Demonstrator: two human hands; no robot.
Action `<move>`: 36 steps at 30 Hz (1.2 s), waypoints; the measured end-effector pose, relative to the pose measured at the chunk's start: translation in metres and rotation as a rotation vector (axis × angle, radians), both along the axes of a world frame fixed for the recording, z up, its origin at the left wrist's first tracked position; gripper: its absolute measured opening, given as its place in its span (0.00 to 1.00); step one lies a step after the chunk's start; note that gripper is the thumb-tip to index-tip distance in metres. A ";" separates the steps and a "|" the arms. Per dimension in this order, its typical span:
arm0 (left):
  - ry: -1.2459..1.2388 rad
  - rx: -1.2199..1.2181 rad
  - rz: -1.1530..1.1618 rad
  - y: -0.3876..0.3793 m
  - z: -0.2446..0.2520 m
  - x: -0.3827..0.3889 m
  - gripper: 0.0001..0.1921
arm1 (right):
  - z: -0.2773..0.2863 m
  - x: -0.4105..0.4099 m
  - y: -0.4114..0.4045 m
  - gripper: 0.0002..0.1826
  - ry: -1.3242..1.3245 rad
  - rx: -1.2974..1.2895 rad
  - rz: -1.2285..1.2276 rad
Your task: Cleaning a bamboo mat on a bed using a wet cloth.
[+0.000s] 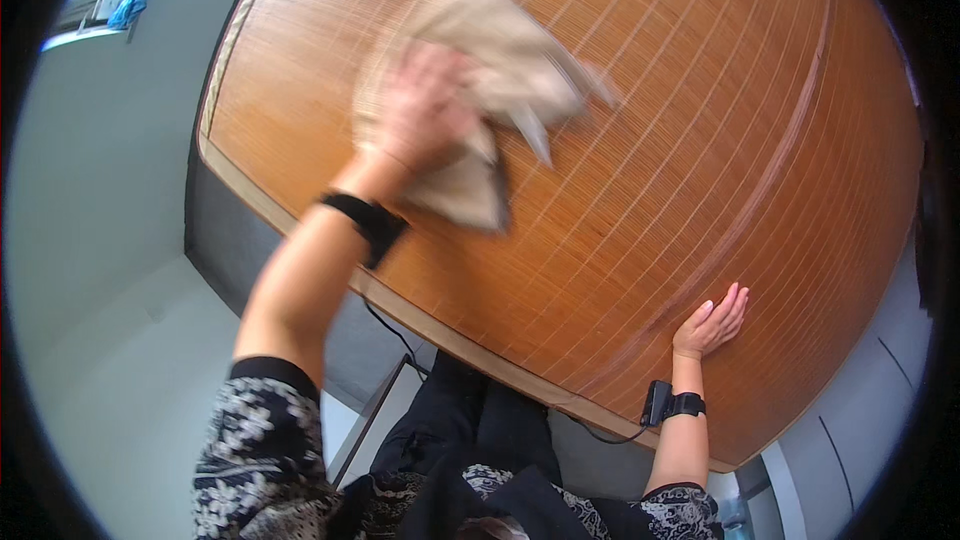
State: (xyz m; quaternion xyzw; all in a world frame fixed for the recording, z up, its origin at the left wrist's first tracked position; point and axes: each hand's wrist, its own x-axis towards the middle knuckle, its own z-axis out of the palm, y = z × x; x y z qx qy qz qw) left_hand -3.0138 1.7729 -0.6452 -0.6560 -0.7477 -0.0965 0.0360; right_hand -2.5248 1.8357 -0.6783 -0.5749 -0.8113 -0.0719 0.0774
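Observation:
A beige cloth [517,52], blurred by motion, lies bunched over a brown bamboo-strip mat [600,240]. My left hand [431,101] is on the cloth and grips it near the mat's left part; the blur hides how the fingers sit. Farther right, my right hand [712,322] rests on the mat with nothing in it, its fingers extended and the thumb slightly apart. A black strap with a small device circles each wrist.
The mat has a pale fabric border [450,349] and covers a bed with a grey side [225,202]. A lengthwise fold [780,142] crosses the mat. Black cables hang near my legs. A pale wall [97,187] stands at left, with a blue cloth [129,4] by the window.

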 end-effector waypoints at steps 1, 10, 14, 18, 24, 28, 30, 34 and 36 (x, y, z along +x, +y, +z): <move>0.212 0.034 0.125 -0.010 -0.011 -0.054 0.20 | -0.002 -0.007 0.000 0.28 0.011 0.009 0.024; -0.354 -0.042 0.205 0.073 -0.016 0.241 0.24 | -0.002 0.008 0.000 0.27 -0.013 -0.025 -0.054; -0.553 -0.106 -0.613 0.102 -0.017 0.311 0.26 | -0.029 0.010 -0.008 0.28 -0.010 -0.070 -0.071; -0.537 -0.039 -0.445 0.140 -0.025 0.205 0.24 | -0.005 -0.001 -0.003 0.28 0.059 -0.139 -0.057; -0.012 -0.007 0.573 0.130 -0.021 0.031 0.22 | -0.002 -0.004 -0.001 0.28 0.061 -0.123 -0.070; 0.069 -0.019 0.449 0.147 -0.057 0.142 0.19 | -0.004 0.000 -0.002 0.28 0.073 -0.136 -0.085; -0.083 0.231 0.080 0.160 -0.058 0.209 0.23 | -0.004 -0.011 -0.005 0.28 0.069 -0.158 -0.079; -0.497 -0.095 -0.323 0.176 -0.029 0.339 0.27 | -0.008 0.005 -0.005 0.28 0.089 -0.080 -0.052; -0.504 -0.057 -0.565 0.180 -0.024 0.317 0.26 | -0.007 0.004 -0.002 0.28 0.069 -0.077 -0.041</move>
